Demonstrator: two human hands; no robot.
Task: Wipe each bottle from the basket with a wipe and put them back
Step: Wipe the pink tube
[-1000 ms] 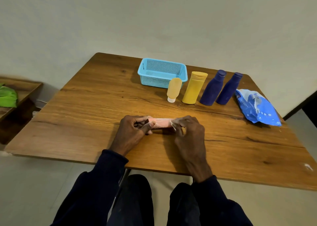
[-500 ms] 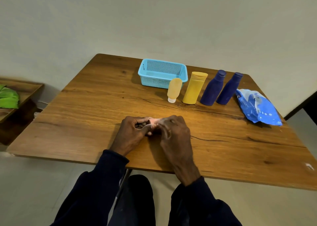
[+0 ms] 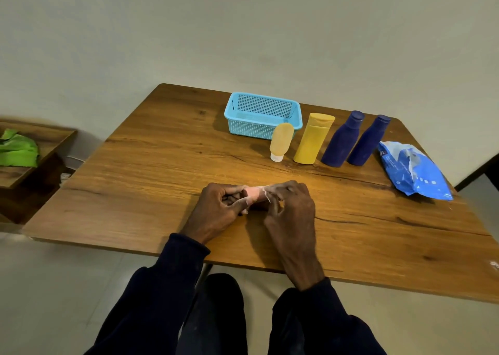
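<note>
- The pink bottle (image 3: 255, 192) lies crosswise between both hands, its long axis running left to right, low over the front half of the table (image 3: 162, 165). Whether it touches the wood I cannot tell.
- The left hand (image 3: 221, 209) has its fingers and thumb curled tight round the bottle's left end.
- The right hand (image 3: 291, 211) is curled round the right end, pinching a thin white wipe (image 3: 266, 195) against it.
- Only a short smooth pink stretch shows between the hands, so any wiping stroke probably has to run along that axis, with the left hand as anchor.
- The basket (image 3: 251, 130) sits straight ahead at the far edge, well apart. It is light blue perforated plastic, and nothing shows inside it.
- Beside it, to the right, stand a pale orange tube (image 3: 281, 143) on its white cap, a matte yellow bottle (image 3: 313, 138) with a flat cap, a blue bottle (image 3: 343, 141) with a waisted neck, and a second blue bottle (image 3: 368, 141).
- These stand nearer the right hand.
- A crinkled blue pack (image 3: 413, 171) lies furthest right.
</note>
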